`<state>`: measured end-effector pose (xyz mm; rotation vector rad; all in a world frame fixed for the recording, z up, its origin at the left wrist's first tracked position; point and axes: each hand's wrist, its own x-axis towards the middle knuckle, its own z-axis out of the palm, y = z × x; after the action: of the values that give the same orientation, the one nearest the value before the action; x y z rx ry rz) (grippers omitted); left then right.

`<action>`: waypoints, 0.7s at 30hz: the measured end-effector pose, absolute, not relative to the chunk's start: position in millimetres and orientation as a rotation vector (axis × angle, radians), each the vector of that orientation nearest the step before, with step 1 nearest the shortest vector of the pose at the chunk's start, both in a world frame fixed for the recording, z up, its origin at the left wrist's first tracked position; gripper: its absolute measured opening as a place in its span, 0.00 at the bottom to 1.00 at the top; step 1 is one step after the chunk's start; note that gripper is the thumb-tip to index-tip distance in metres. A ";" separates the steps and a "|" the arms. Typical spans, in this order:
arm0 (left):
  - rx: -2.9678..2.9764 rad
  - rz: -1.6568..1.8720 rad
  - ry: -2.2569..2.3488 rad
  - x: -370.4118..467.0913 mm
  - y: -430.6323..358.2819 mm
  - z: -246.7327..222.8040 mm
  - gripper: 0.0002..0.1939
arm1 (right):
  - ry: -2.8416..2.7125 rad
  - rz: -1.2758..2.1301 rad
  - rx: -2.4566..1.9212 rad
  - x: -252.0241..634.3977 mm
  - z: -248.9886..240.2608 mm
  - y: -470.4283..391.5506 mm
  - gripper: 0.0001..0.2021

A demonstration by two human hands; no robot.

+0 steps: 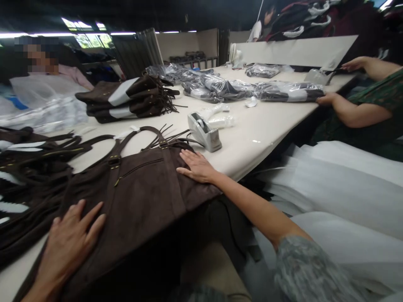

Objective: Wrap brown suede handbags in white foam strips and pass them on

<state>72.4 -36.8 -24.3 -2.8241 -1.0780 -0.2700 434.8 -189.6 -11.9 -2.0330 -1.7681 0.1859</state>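
Touching the brown bag (141, 184), spread on the worktop (252, 126), with the left hand (74, 235) at its near left part and the right hand (197, 165) by its far right corner; grip unclosed on both, fingers extended. Just beyond the bag, a tape dispenser (204, 133); farther beyond it, stacked brown bags (132, 98); right of it, white sheets (343, 176).

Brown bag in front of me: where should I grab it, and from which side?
Probably by the handle, from above: it loops out past the far edge of the brown bag, open in the middle, while the body lies flat, offering less to hold.
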 end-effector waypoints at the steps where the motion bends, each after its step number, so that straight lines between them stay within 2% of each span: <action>1: -2.838 -0.257 -1.119 72.5 -42.1 -21.3 0.30 | -1.815 0.210 -2.019 438.0 -9.1 -192.0 0.36; 6: -3.098 -0.201 -1.012 66.5 -70.3 -8.9 0.28 | -1.987 0.349 -2.204 435.0 18.1 -199.6 0.42; 8: -3.161 -0.197 -0.947 62.2 -75.7 -9.5 0.28 | -1.963 0.327 -2.335 418.1 31.5 -198.9 0.40; 11: -3.190 -0.254 -0.931 58.1 -76.5 -12.7 0.30 | -1.850 0.214 -2.484 381.9 46.9 -201.1 0.30; 13: -3.206 -0.290 -0.923 56.1 -75.4 -12.4 0.30 | -1.849 0.218 -2.428 360.2 52.9 -209.6 0.27; 15: -3.236 -0.289 -0.878 52.7 -75.2 -8.7 0.30 | -1.998 0.381 -2.209 346.6 56.0 -223.8 0.31; 18: -3.296 -0.217 -0.715 43.7 -78.0 0.5 0.34 | -2.265 0.588 -1.929 341.3 55.5 -246.7 0.43; 21: -3.317 -0.087 -0.536 34.2 -83.6 6.6 0.45 | -2.341 0.447 -1.942 343.7 49.1 -259.4 0.49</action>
<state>34.2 -83.6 6.6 -3.3174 -0.5361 -0.0869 343.7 -259.4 49.1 -1.9418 -2.3412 0.4470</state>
